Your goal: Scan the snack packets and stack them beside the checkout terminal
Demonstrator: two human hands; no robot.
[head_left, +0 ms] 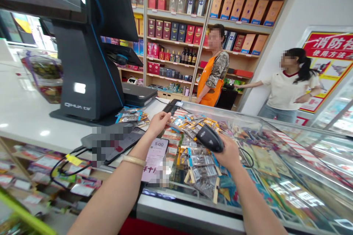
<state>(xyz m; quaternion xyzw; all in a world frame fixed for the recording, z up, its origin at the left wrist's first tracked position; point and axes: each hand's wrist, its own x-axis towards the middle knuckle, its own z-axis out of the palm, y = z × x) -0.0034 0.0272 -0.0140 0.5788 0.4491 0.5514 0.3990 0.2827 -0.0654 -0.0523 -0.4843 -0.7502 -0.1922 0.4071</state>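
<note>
My right hand [227,152] is wrapped round a black handheld barcode scanner [210,138], its head tilted toward the left over a heap of small packets [190,126]. At the left edge of this heap, the fingers of my left hand [160,123] are closed in a pinch on what looks like one small packet, mostly hidden. Closer to me, several silver packets [202,165] with blue and tan edges lie on the glass counter [176,191]. A phone with a lit screen [156,158] rests below my left hand, beside the packets.
A dark cash register [79,77] stands on the white counter [24,106] at left. More packets [132,115] lie by its base, near a dark phone [125,145] and cables [59,172]. Two people, one in an orange apron [212,80], stand beyond the counter before shelves [176,14].
</note>
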